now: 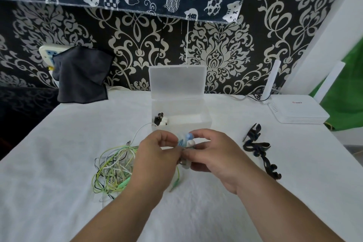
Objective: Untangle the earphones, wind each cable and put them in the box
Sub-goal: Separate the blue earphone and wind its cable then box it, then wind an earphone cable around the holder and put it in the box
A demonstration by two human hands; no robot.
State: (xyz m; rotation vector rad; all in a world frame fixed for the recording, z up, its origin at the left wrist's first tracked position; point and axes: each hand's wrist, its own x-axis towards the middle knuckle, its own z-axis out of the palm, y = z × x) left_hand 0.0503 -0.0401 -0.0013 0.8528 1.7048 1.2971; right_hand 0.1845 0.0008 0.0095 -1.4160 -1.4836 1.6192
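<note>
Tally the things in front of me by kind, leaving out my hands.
Clear plastic box: 1
Earphone bundles: 2
Cable tangle: 1
Black strap: 1
White router: 1
Grey cloth: 1
Total: 7

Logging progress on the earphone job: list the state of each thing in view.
Box: open, lid up, one bundle inside.
Blue earphones: bunched, held by left hand and right hand.
Cable tangle: knotted, lying on the cloth.
Black cable: loose on the cloth, untouched.
</note>
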